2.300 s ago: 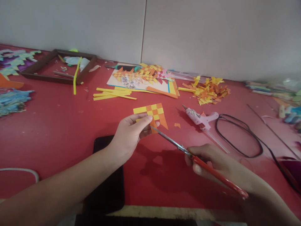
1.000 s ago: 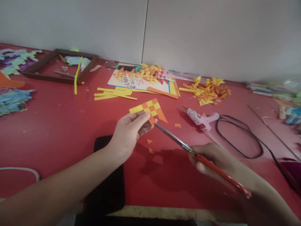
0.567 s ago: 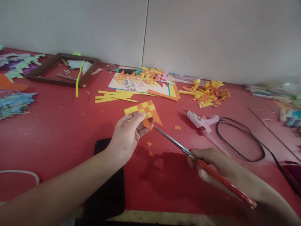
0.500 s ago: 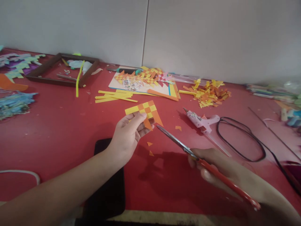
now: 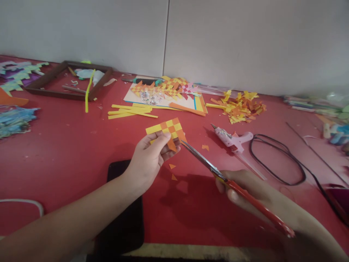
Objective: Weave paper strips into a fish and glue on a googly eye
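Observation:
Between the thumb and fingers of my left hand (image 5: 148, 156) is a small woven paper piece (image 5: 172, 125) in a yellow and orange checker pattern, with loose strip ends sticking out. My right hand (image 5: 245, 185) is closed around red-handled scissors (image 5: 200, 158). The blades point up and left, and their tips are at the orange strip on the right side of the woven piece. Whether the tips touch the paper I cannot tell. Small orange paper scraps (image 5: 173, 177) lie on the red table below.
A pink glue gun (image 5: 236, 140) with a looped black cord is to the right. A black phone (image 5: 127, 218) lies under my left forearm. Yellow strips (image 5: 132, 111), a paper scrap pile (image 5: 242, 107), a card with woven pieces (image 5: 131, 95) and a brown frame (image 5: 58, 92) sit farther back.
The scissors have moved slightly up and left, bringing the tips up to the orange strip of the woven piece. My left hand keeps its hold, and the view has shifted a little.

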Demonstrator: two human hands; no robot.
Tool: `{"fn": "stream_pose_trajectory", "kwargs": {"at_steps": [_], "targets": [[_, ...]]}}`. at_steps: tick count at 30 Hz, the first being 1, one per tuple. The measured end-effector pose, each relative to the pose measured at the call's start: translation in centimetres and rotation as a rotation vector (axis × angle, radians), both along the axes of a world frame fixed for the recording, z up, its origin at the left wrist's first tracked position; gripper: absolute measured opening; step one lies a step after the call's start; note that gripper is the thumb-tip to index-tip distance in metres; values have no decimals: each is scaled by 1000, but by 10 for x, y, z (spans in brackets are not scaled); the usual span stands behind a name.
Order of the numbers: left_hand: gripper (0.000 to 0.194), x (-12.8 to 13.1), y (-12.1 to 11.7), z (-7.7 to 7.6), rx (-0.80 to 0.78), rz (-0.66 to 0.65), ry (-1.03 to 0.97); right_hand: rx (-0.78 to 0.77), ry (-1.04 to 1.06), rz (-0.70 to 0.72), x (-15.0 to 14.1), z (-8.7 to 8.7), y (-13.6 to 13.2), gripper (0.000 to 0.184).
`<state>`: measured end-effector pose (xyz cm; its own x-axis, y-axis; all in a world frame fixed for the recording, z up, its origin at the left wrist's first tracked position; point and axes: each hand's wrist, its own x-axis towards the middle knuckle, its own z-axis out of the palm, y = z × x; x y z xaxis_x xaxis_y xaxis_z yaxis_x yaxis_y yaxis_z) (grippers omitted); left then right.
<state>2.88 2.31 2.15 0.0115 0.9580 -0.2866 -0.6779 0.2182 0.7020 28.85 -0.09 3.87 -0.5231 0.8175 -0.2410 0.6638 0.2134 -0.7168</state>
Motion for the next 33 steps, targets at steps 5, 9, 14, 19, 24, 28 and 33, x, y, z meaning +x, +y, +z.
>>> {"fn": "stream_pose_trajectory", "kwargs": {"at_steps": [5,9,14,19,24,28,33], "targets": [[17,0,0,-2,2,1,-34,-185,2,53,-1,-4,2,56],[14,0,-2,-2,-16,-14,-35,-210,12,28,-4,-4,3,59],[14,-1,-1,-1,-45,5,-42,-226,31,15,-3,-4,3,59],[13,-1,2,1,-101,42,-55,-209,40,34,0,-6,2,56],[15,1,-1,-1,-51,9,-35,-206,29,38,1,-7,2,53],[16,1,-2,-1,-53,-4,-15,-198,22,39,-3,-5,3,55],[17,1,-1,-2,-45,-18,-32,-202,35,19,-2,-7,3,57]]}}
